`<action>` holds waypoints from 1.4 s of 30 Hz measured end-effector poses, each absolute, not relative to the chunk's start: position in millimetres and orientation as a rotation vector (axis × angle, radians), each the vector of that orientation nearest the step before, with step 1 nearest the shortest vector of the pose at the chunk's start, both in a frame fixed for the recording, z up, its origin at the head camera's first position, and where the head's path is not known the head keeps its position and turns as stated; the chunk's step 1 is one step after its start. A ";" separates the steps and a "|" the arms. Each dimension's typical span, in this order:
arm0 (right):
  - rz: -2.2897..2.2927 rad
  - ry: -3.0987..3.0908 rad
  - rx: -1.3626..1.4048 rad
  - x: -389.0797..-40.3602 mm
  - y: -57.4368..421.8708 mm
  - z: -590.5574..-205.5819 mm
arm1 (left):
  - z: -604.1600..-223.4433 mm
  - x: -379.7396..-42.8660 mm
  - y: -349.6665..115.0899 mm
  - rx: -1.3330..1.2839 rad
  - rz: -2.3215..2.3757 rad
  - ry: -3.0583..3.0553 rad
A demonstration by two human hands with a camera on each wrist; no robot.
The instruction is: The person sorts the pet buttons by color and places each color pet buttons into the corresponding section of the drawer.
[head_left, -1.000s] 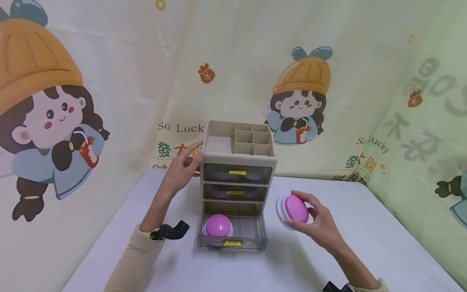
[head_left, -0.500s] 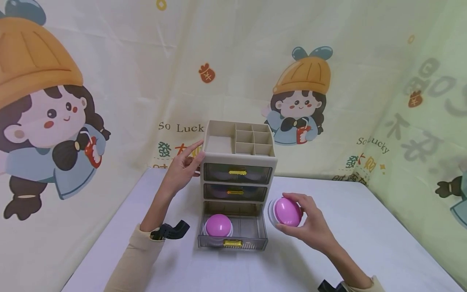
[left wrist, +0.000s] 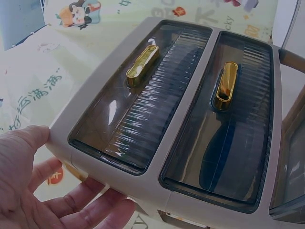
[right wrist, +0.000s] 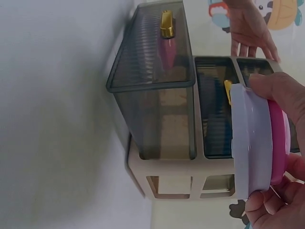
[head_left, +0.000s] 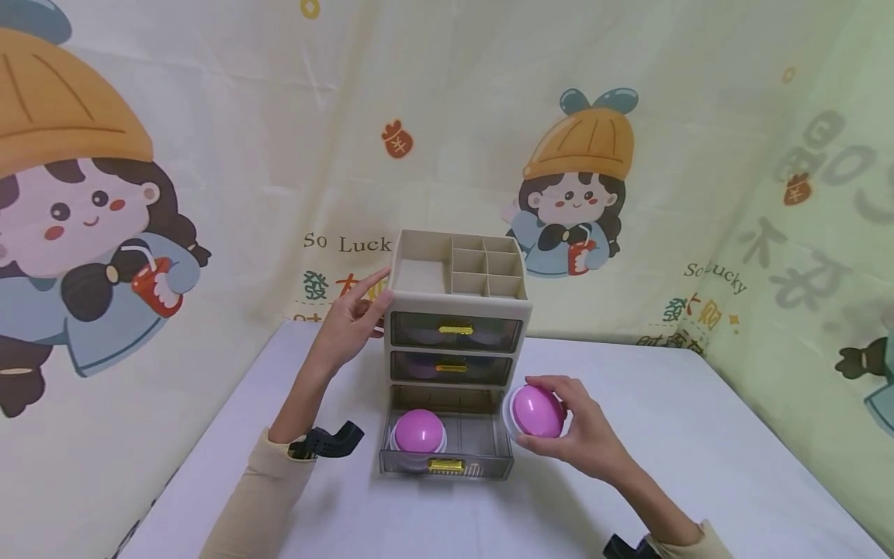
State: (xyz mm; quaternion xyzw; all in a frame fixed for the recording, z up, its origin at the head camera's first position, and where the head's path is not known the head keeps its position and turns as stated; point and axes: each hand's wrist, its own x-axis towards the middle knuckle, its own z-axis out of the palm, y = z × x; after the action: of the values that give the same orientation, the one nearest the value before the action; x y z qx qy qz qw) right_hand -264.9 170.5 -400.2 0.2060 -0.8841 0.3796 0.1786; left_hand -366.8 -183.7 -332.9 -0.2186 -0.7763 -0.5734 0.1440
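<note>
A beige drawer organizer [head_left: 457, 304] stands on the table, its lowest smoky clear drawer [head_left: 492, 466] pulled out. Inside that drawer, on the left, sits a round pink-domed button [head_left: 419, 429] with a white base. My right hand [head_left: 583, 431] grips a matching pink-domed button [head_left: 539, 411] by its edges, thumb and fingers on opposite sides. The right wrist view shows its white base [right wrist: 250, 143] facing the organizer, tilted on edge beside the drawer's right wall. My left hand [head_left: 351, 320] rests against the organizer's upper left side, thumb at the front corner and fingers along the side.
Two upper drawers [left wrist: 143, 100] with gold handles are closed, dim shapes behind their fronts. Divided compartments [head_left: 487, 268] top the organizer. A white-covered table [head_left: 628, 404] lies beneath, and a cartoon-printed cloth [head_left: 454, 116] hangs behind and at the sides.
My right hand has carried its pink-domed button leftward and slightly down, from well right of the organizer to beside the lowest drawer. The left hand has stayed put.
</note>
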 end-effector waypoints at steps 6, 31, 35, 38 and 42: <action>1.089 -2.504 0.594 -268.1 166.2 -401.8 | -332.6 -367.4 -183.9 -0.632 -1.651 -2.244; 1.124 -2.472 0.802 -283.6 133.7 -407.5 | -332.5 -365.9 -184.2 -0.622 -1.646 -2.247; 1.166 -2.495 0.793 -285.3 129.6 -409.2 | -332.4 -366.2 -183.9 -0.622 -1.646 -2.248; 1.186 -2.495 0.793 -286.7 126.3 -410.5 | -332.4 -366.6 -183.9 -0.628 -1.648 -2.244; 1.189 -2.503 0.803 -288.2 121.1 -412.8 | -332.4 -366.4 -184.3 -0.631 -1.652 -2.242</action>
State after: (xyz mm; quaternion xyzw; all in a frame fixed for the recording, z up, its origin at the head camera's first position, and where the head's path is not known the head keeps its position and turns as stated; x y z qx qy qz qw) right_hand -288.2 121.1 -412.8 0.2759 -0.8605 0.4088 0.1277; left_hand -366.4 -184.3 -332.4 -0.2188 -0.7772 -0.5725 0.1426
